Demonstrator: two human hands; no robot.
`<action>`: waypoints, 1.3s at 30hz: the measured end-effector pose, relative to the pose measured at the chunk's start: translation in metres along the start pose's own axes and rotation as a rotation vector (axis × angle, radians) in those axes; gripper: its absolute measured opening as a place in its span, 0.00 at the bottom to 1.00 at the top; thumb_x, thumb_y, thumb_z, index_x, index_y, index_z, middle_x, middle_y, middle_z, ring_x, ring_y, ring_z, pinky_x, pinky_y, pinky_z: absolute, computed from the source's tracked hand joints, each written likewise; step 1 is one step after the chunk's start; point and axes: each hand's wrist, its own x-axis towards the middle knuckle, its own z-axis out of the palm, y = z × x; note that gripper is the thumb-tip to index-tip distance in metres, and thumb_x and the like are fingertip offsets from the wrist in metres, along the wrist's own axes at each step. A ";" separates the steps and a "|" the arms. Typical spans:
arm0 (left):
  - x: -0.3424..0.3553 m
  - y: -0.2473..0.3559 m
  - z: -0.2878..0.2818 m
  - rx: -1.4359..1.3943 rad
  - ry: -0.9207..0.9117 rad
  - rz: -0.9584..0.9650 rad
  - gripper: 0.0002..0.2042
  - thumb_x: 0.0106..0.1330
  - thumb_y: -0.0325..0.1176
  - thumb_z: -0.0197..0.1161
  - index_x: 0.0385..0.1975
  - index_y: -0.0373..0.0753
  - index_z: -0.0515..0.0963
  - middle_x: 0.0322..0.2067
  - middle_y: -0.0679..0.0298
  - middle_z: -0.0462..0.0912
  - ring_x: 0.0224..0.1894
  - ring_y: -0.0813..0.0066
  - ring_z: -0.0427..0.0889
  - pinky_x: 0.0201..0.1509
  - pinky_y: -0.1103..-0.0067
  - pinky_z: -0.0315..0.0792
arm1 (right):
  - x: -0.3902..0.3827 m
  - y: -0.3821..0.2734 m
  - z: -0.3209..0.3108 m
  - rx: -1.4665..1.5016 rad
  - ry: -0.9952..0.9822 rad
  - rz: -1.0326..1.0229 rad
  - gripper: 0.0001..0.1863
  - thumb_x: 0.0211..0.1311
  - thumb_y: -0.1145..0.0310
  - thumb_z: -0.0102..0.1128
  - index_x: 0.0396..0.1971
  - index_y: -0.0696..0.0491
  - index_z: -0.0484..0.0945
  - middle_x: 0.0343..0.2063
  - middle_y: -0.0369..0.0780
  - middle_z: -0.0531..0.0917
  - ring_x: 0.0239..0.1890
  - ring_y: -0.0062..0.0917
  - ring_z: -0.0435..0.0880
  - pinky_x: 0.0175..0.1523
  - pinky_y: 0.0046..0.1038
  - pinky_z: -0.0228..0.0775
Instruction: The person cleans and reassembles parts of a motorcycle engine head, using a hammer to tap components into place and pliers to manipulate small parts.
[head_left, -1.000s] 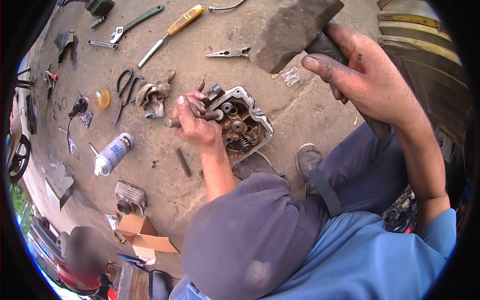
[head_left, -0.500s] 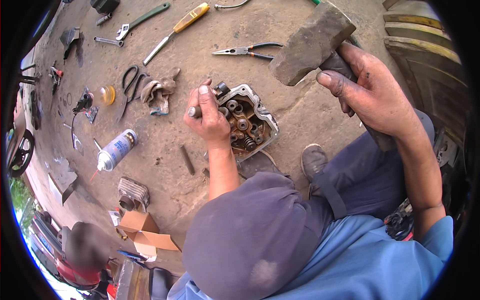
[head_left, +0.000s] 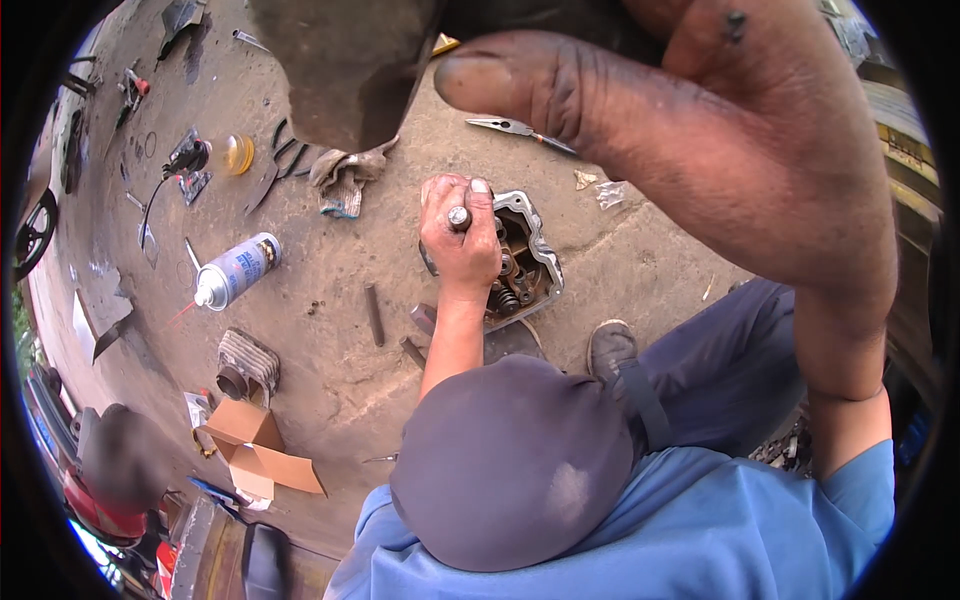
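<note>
My right hand (head_left: 700,150) grips a heavy dark hammer (head_left: 350,60), raised close to the camera at the top of the view. Below it, my left hand (head_left: 458,250) is wrapped round a round steel rod (head_left: 459,217), its end facing up at the camera, over the left part of an open engine cylinder head (head_left: 545,255). Springs and round fittings sit inside the cylinder head; its left side is hidden by my hand. A loose metal rod (head_left: 374,315) lies to the left of my forearm, beside other short metal pieces.
Needle-nose pliers (head_left: 505,127), scissors (head_left: 265,175), a crumpled glove (head_left: 345,185), a spray can (head_left: 235,270) and a small yellow container (head_left: 238,155) lie around on the concrete. A finned metal part (head_left: 250,360) and a cardboard box (head_left: 260,450) are lower left. My shoe (head_left: 610,350) is right of the cylinder head.
My right hand and the hammer have risen much nearer the camera. My left hand has turned, so the rod's end now faces upward, and it covers more of the cylinder head's left side.
</note>
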 end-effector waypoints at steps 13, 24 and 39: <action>0.000 -0.001 -0.018 0.129 -0.024 0.065 0.07 0.69 0.21 0.57 0.28 0.25 0.76 0.30 0.55 0.79 0.36 0.60 0.77 0.45 0.70 0.72 | 0.028 0.020 0.032 0.128 0.273 -0.138 0.20 0.70 0.62 0.68 0.47 0.64 0.75 0.31 0.46 0.85 0.31 0.37 0.84 0.37 0.34 0.76; 0.016 0.001 -0.046 -0.629 0.207 -0.278 0.14 0.76 0.31 0.50 0.26 0.35 0.74 0.29 0.61 0.73 0.42 0.66 0.76 0.71 0.50 0.70 | -0.099 0.041 0.035 0.511 0.161 0.608 0.24 0.72 0.57 0.68 0.54 0.62 0.76 0.25 0.33 0.78 0.20 0.12 0.74 0.25 0.20 0.68; 0.007 0.007 -0.081 0.093 -0.004 -0.360 0.15 0.74 0.33 0.67 0.26 0.31 0.75 0.26 0.69 0.73 0.29 0.81 0.70 0.32 0.79 0.65 | -0.111 0.088 0.072 0.665 0.031 0.824 0.22 0.72 0.53 0.67 0.31 0.58 0.74 0.22 0.34 0.78 0.19 0.16 0.78 0.23 0.23 0.71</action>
